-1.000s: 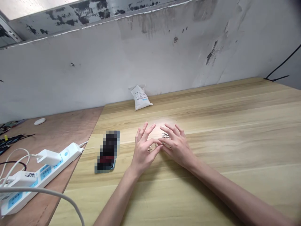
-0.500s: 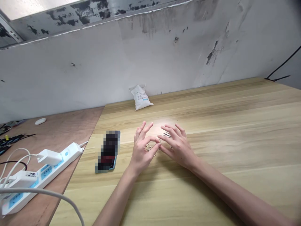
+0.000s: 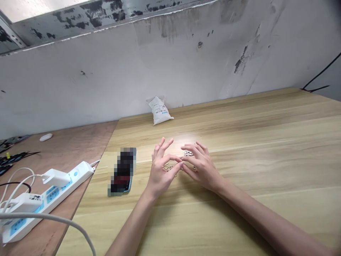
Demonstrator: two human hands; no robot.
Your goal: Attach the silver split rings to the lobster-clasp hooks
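My left hand [image 3: 161,171] is closed, thumb and forefinger pinched on a small metal ring [image 3: 182,159], mostly hidden by the fingertips. Against the same ring, the thumb and forefinger of my right hand [image 3: 203,166] also press together, so both hands' fingertips meet. The other fingers of each hand are raised. Loose silvery metal rings [image 3: 188,153] lie in a small heap behind the right fingers. More rings [image 3: 167,168] are on the wood under the left hand, partly covered by it.
A dark phone [image 3: 123,172], blurred out, lies left of my hands on the wooden tabletop [image 3: 253,142]. Near the wall stands a white plastic packet [image 3: 160,111]. On the browner surface at left are a power strip [image 3: 80,172] with plugs, cables and a small white object [image 3: 45,137].
My right forefinger and thumb have closed together at the left fingertips, and the right hand's other fingers have shifted slightly. More of the ring heap shows. The left hand has hardly moved.
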